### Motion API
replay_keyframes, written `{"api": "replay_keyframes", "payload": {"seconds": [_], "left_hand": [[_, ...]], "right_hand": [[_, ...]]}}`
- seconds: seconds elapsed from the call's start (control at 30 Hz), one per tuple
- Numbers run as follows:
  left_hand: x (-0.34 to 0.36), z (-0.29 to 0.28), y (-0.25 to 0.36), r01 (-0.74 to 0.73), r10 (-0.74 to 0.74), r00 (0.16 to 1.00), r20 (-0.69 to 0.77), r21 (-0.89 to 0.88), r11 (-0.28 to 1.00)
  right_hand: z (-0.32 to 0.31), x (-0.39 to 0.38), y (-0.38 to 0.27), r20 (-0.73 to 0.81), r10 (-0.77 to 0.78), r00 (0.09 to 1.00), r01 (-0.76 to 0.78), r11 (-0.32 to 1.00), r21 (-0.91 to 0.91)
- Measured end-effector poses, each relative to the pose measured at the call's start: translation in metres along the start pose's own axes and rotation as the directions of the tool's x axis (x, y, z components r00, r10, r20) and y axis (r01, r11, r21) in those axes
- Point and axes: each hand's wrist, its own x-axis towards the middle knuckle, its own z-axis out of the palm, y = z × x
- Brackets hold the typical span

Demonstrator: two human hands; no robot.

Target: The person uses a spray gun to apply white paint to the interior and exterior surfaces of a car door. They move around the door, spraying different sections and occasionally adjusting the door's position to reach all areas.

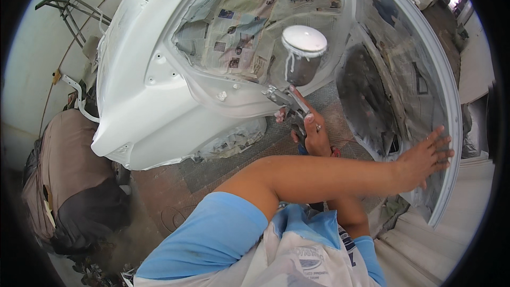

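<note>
Leaky cup and a hand at the door edge

We have the spray gun [297, 110] grasped in our right hand [317, 137], in front of the white car body [149, 87]. Its cup [304, 68] sits above, with white runs [291, 65] down the side below the lid [304, 39]. If we tip the gun, we judge that more could leak and spot the bodywork or our wrist. Our left hand [417, 165] is open, fingers spread across the edge of the door [453, 95], gripping nothing; how hard it presses, we cannot tell. If that edge is wet, the fingers could smear it, and a stray push could swing it into the gun. The newspaper [234, 34] looks creased, so a loose edge could let overspray through
</note>
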Motion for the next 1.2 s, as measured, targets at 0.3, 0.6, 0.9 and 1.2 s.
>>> {"api": "replay_keyframes", "payload": {"seconds": [0.3, 0.6, 0.9, 1.2], "left_hand": [[0.006, 0.006, -0.039, -0.171, 0.144, 0.985, -0.092, -0.586, 0.792], [-0.123, -0.044, -0.193, 0.181, -0.422, 0.852, -0.311, -0.581, 0.794], [-0.352, -0.053, -0.182, 0.547, -0.975, -0.201, 0.091, -0.815, -0.189], [-0.379, -0.062, -0.182, 0.270, -0.982, 0.070, 0.177, -0.951, -0.152]], "right_hand": [[-0.014, 0.116, -0.009, 0.367, -0.229, 0.902, 0.245, 0.969, 0.002], [-0.022, 0.238, 0.002, 0.414, -0.283, 0.865, 0.258, 0.959, 0.117], [0.034, 0.219, 0.007, 0.417, -0.224, 0.881, 0.186, 0.974, 0.129], [0.094, 0.183, -0.040, 0.257, -0.123, 0.959, 0.118, 0.992, 0.037]]}}
